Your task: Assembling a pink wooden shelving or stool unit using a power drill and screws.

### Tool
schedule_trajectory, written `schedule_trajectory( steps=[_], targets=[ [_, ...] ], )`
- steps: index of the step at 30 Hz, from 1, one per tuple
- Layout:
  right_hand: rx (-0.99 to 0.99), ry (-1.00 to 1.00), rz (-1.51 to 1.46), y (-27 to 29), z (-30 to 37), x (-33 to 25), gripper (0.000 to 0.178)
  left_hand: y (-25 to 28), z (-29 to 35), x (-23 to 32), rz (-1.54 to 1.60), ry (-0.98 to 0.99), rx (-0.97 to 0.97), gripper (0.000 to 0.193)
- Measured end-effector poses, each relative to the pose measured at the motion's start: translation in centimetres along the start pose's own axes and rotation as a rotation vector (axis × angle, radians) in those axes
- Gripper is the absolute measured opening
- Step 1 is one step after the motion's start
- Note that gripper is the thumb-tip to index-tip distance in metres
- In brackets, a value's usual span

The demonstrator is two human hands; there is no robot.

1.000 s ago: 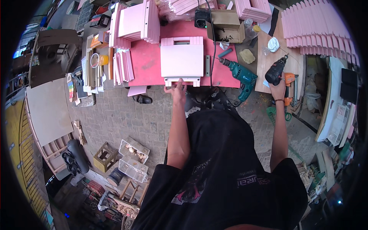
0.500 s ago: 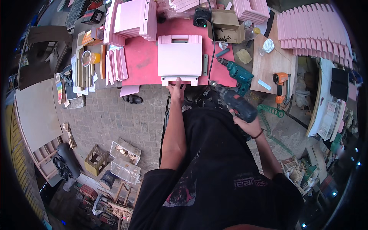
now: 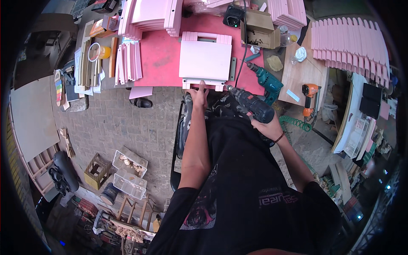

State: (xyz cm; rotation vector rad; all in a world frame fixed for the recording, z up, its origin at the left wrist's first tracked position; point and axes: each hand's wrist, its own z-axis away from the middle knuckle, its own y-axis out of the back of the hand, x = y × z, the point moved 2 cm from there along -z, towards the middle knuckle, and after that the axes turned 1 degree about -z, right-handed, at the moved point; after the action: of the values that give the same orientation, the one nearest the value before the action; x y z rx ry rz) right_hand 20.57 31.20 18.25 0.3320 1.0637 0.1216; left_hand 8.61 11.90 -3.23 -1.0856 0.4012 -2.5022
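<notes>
A pink wooden panel assembly (image 3: pixel 203 59) lies at the front edge of the red-topped table, with a slot near its far side. My left hand (image 3: pixel 199 97) grips its near rail, thumb on top and the other fingers mostly hidden underneath. In my right hand (image 3: pixel 269 127) is a black cordless drill (image 3: pixel 254 104), held by its handle and pointing up and left. The drill's tip is beside the right end of the near rail; I cannot tell whether it touches. A teal corded drill (image 3: pixel 265 80) lies on the table just beyond it.
Stacked pink panels (image 3: pixel 151 17) stand behind, and slatted pink pieces (image 3: pixel 348 49) lie at far right. An open cardboard box (image 3: pixel 261 27) holds dark screws. A black cable (image 3: pixel 244 55) crosses the table. An orange air nailer (image 3: pixel 310 91) with a green coiled hose (image 3: pixel 295 123) is on the right.
My right hand has brought the drill leftward, its tip now close to the right end of the near rail. My left hand keeps its hold. The whole view has shifted slightly.
</notes>
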Motion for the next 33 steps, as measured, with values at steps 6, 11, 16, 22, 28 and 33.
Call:
schedule_trajectory(
  steps=[6,11,16,22,28,33],
  targets=[
    [-0.039,-0.002,0.049,0.1,-0.5,-0.7,0.028,0.4,-0.3,-0.3,0.004,0.005,0.016,0.09],
    [-0.033,-0.023,0.038,0.1,-0.4,-0.1,0.026,0.4,-0.2,-0.5,0.01,-0.005,-0.007,0.09],
    [0.035,0.067,0.041,1.8,0.7,1.5,0.03,0.2,0.5,0.3,-0.002,-0.008,0.034,0.094],
    [0.164,0.041,0.202,5.6,0.9,2.4,0.065,0.7,0.1,0.1,0.022,0.034,0.027,0.099],
    [0.566,0.134,0.353,8.8,1.2,6.0,0.054,0.8,-0.4,0.3,0.025,0.087,-0.016,0.083],
    [0.759,-0.074,0.679,13.0,-2.6,12.8,0.063,2.4,-0.5,0.5,0.04,0.061,0.042,0.085]
  ],
)
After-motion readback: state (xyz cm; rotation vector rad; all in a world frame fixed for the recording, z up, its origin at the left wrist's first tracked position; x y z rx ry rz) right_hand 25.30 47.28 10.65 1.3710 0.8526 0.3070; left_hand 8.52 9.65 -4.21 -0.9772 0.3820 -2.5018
